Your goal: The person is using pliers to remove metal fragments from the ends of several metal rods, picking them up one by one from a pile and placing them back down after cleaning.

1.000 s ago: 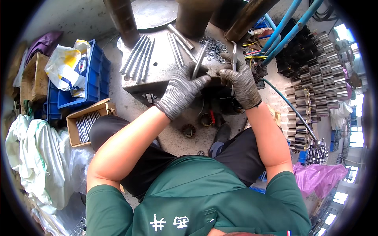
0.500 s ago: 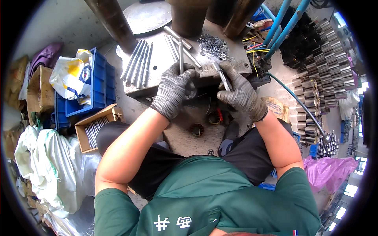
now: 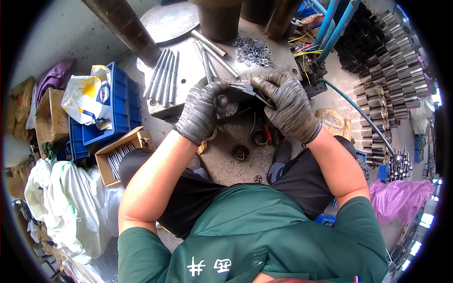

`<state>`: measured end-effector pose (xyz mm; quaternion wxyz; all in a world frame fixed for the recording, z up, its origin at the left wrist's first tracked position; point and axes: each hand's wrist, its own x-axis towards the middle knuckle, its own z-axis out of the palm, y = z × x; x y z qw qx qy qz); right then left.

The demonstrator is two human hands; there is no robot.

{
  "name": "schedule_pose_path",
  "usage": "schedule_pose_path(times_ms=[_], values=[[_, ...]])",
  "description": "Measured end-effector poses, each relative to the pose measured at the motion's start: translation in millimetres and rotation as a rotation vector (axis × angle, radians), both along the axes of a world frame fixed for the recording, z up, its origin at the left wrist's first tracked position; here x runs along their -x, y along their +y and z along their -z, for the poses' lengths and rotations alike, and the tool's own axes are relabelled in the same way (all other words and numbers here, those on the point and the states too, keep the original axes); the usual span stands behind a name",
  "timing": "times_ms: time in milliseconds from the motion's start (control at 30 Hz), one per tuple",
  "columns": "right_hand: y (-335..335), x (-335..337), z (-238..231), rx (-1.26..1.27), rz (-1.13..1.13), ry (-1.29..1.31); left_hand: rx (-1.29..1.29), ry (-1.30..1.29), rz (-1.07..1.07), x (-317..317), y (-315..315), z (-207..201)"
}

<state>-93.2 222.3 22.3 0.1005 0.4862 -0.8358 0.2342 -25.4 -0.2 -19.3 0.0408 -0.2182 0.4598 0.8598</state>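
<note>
Both my hands wear grey knit gloves and meet over the front edge of a metal work surface point(image 3: 188, 60). My left hand point(image 3: 200, 109) is closed round a slim metal shaft point(image 3: 206, 68), which sticks up and away from the fist; its lower end is hidden. In my right hand point(image 3: 291, 106) is a pair of pliers point(image 3: 249, 88), its jaws pointing left at the left hand's fingers. Whether the tips hold a ring cannot be made out. Beyond lies a pile of small metal retaining rings point(image 3: 255, 51). Several more shafts point(image 3: 163, 75) lie side by side at the left.
Thick steel columns point(image 3: 123, 28) rise behind the surface. Blue pipes point(image 3: 331, 26) and coloured wires stand at the right, near stacked metal cylinders point(image 3: 394, 70). To the left are a blue crate point(image 3: 120, 96) and a cardboard box point(image 3: 106, 162) of metal rods. A copper-wound ring point(image 3: 240, 152) lies between my feet.
The pliers have swung from pointing up to pointing left, and their jaws are now at my left hand. The shaft in my left hand has tilted slightly leftward. The whole view has shifted slightly.
</note>
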Motion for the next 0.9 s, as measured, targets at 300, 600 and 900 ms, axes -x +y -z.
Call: schedule_pose_path(times_ms=[300, 600, 900], values=[[1, 4, 4, -0.035, -0.005, 0.061, 0.140, 0.031, 0.034, -4, 3, -1], [23, 20, -5, 0.179, 0.187, -0.566, 0.433, 0.182, 0.110, -14, -4, 0], [35, 24, -10, 0.032, 0.107, -0.610, 0.636, 0.303, 0.089, -17, 0, 6]])
